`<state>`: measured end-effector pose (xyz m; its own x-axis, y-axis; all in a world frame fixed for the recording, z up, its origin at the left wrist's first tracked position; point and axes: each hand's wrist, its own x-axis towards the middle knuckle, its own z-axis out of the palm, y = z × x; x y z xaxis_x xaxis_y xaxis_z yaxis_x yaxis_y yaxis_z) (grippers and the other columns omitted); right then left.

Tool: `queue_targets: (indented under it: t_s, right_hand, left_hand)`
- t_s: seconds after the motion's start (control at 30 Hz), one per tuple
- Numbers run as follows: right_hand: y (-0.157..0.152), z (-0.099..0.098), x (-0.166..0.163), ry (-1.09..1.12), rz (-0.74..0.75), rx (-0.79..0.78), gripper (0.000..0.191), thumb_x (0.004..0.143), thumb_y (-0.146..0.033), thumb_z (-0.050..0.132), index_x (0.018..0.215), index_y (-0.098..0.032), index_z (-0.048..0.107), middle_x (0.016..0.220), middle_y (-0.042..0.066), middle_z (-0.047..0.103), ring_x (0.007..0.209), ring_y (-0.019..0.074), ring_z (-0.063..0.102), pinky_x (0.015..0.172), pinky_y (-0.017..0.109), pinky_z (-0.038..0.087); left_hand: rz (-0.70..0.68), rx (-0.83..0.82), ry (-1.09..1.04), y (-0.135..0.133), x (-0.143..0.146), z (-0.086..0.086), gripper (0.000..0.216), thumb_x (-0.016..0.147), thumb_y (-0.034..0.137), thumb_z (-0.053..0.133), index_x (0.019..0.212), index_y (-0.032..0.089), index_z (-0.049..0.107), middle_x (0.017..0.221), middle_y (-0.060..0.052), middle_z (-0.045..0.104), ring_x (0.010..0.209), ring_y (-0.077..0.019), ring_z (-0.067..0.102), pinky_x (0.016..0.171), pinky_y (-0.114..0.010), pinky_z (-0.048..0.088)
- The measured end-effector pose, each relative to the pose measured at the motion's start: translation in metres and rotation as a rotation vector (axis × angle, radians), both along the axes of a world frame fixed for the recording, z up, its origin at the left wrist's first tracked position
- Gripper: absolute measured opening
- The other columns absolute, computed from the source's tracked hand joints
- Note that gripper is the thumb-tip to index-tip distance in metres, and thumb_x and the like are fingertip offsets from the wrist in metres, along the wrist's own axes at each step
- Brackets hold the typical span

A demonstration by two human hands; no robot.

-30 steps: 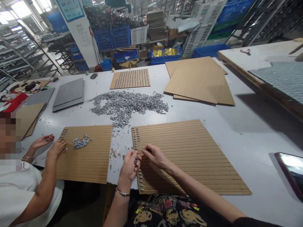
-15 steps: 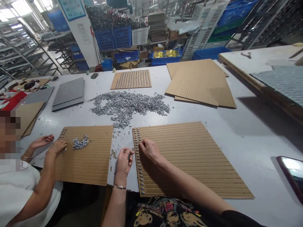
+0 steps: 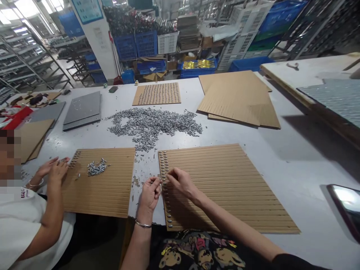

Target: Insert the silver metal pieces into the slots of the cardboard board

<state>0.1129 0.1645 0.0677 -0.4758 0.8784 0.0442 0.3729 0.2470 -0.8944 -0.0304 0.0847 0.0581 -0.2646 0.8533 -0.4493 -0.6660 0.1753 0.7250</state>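
Observation:
A ridged cardboard sheet (image 3: 225, 187) lies before me, with small grey oval metal pieces (image 3: 169, 221) set along its left edge: one long column and a shorter second one beside it. Just off that edge, my left hand (image 3: 150, 193) is closed, palm up, on small metal pieces, its thumb and fingertips pinched together at the sheet's border. My right hand (image 3: 182, 183) hovers over the left part of the sheet, fingers bent and drawn together close to the left fingertips. Whatever is between the right fingertips is too small to make out.
Beyond the sheet spreads a heap of loose metal pieces (image 3: 152, 122). At left, a co-worker's hands (image 3: 57, 168) work at another ridged sheet (image 3: 107, 195) bearing a small pile. Further back are a filled board (image 3: 160, 93), stacked cardboard (image 3: 233, 97) and grey boards (image 3: 83, 108). A phone-like device (image 3: 345, 206) lies right.
My left hand has shifted slightly right, its thumb and fingertips now pinched toward the sheet's edge. My right hand has lifted a little from the second column. The co-worker's hands have moved left.

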Motion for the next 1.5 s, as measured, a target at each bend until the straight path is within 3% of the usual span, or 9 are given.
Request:
queue_targets:
  t_s: [0.17,0.33,0.4,0.57,0.8,1.0,1.17,1.3,1.5]
  right_hand:
    - [-0.026,0.003,0.014,0.159,0.043,-0.199,0.026,0.085,-0.041,0.055,0.078,-0.017,0.062,0.068,0.001,0.062,0.06,0.0129,0.053,0.056,0.023,0.043]
    - [-0.014,0.008,0.017,0.133,0.158,-0.491,0.029,0.082,-0.044,0.056,0.076,-0.016,0.058,0.062,-0.002,0.055,0.052,0.0108,0.048,0.047,0.02,0.038]
    - [-0.005,0.007,0.015,0.066,0.155,-0.433,0.026,0.084,-0.039,0.054,0.073,-0.016,0.058,0.06,-0.002,0.055,0.052,0.0109,0.048,0.048,0.02,0.036]
    - [0.02,0.004,0.004,-0.332,0.017,-0.036,0.02,0.086,-0.023,0.051,0.072,-0.016,0.063,0.068,0.002,0.062,0.065,0.0139,0.055,0.062,0.022,0.037]
    - [0.031,0.007,-0.014,-0.635,0.072,0.025,0.021,0.09,-0.026,0.05,0.079,-0.018,0.066,0.084,0.009,0.069,0.077,0.0203,0.062,0.063,0.025,0.035]
    - [0.026,0.013,-0.008,-0.54,-0.002,0.017,0.018,0.087,-0.024,0.056,0.102,-0.015,0.059,0.082,0.007,0.068,0.074,0.0192,0.061,0.064,0.025,0.037]
    - [-0.018,0.025,0.01,-0.195,0.236,0.19,0.019,0.092,-0.024,0.049,0.096,-0.02,0.067,0.092,0.005,0.066,0.081,0.016,0.059,0.074,0.024,0.042]
    - [-0.041,0.03,0.021,-0.266,0.342,0.238,0.021,0.089,-0.017,0.049,0.086,-0.02,0.07,0.088,0.006,0.066,0.081,0.0174,0.059,0.074,0.024,0.043]
    - [-0.039,0.032,0.025,-0.293,0.43,0.277,0.015,0.085,-0.015,0.052,0.081,-0.018,0.066,0.09,0.008,0.066,0.082,0.0183,0.059,0.076,0.025,0.044]
  left_hand:
    - [-0.108,-0.03,0.053,-0.008,0.024,0.006,0.035,0.065,0.036,0.081,0.077,0.014,0.056,0.05,0.009,0.042,0.038,-0.0007,0.031,0.034,-0.014,0.016]
    - [-0.069,-0.059,0.151,-0.005,0.03,0.007,0.034,0.063,0.034,0.081,0.077,0.014,0.057,0.052,0.008,0.046,0.038,-0.0007,0.033,0.035,-0.014,0.019]
    - [-0.048,-0.071,0.17,-0.002,0.026,0.007,0.034,0.063,0.034,0.081,0.08,0.014,0.058,0.054,0.007,0.049,0.039,-0.0005,0.034,0.036,-0.014,0.02]
    - [0.087,-0.085,0.13,0.004,0.005,0.004,0.038,0.064,0.04,0.079,0.082,0.013,0.059,0.067,0.002,0.058,0.041,-0.0001,0.035,0.034,-0.013,0.019]
    - [0.064,-0.094,0.099,-0.002,-0.005,-0.002,0.037,0.065,0.04,0.077,0.085,0.012,0.062,0.069,0.001,0.058,0.044,-0.001,0.04,0.035,-0.013,0.022]
    - [0.017,-0.051,0.089,-0.008,0.01,0.014,0.038,0.074,0.046,0.069,0.092,0.014,0.061,0.069,0.0,0.059,0.043,-0.0021,0.039,0.034,-0.014,0.02]
    - [-0.094,-0.113,0.179,-0.016,0.027,0.027,0.052,0.079,0.06,0.057,0.109,0.017,0.057,0.067,0.001,0.058,0.034,-0.0043,0.041,0.03,-0.017,0.014]
    - [-0.19,-0.219,0.257,-0.022,0.038,0.026,0.061,0.078,0.069,0.049,0.113,0.02,0.055,0.067,0.003,0.057,0.028,-0.0041,0.04,0.027,-0.018,0.014]
    - [-0.285,-0.239,0.293,-0.026,0.043,0.021,0.063,0.079,0.072,0.044,0.112,0.02,0.053,0.064,0.004,0.054,0.028,-0.0044,0.037,0.027,-0.019,0.016]
